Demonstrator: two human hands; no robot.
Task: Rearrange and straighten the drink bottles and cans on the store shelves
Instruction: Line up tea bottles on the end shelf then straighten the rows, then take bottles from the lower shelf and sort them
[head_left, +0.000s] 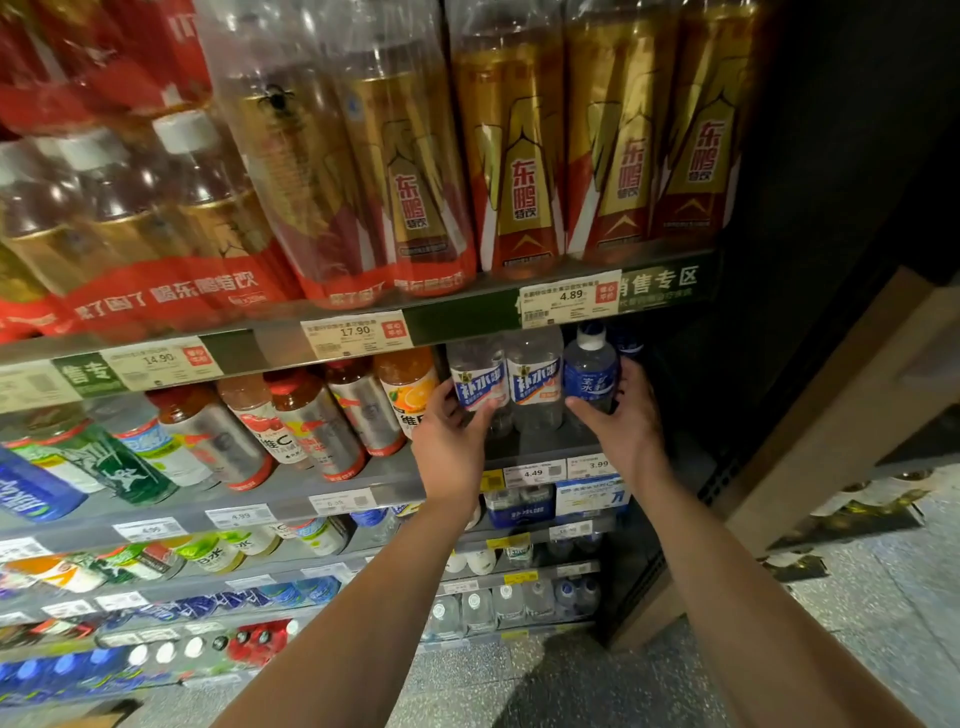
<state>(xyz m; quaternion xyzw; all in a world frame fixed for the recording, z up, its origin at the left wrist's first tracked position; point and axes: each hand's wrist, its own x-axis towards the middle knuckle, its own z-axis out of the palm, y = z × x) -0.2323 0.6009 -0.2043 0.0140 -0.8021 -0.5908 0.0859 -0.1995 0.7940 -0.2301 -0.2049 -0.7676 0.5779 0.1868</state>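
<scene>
On the second shelf (545, 447) stand two clear bottles with blue-and-white labels and, to their right, a dark blue bottle with a white cap. My left hand (452, 441) grips the left clear bottle (478, 382) from its left side and front. The second clear bottle (535, 382) stands untouched between my hands. My right hand (621, 421) wraps around the dark blue bottle (589, 371), thumb in front, fingers on its right side. All three bottles are upright.
Left of my hands an orange-label bottle (410, 387) and several red-capped bottles (311, 415) line the same shelf. Tall gold bottles (519, 171) fill the shelf above. Lower shelves hold water and tea bottles. A dark panel (779, 260) closes the right end.
</scene>
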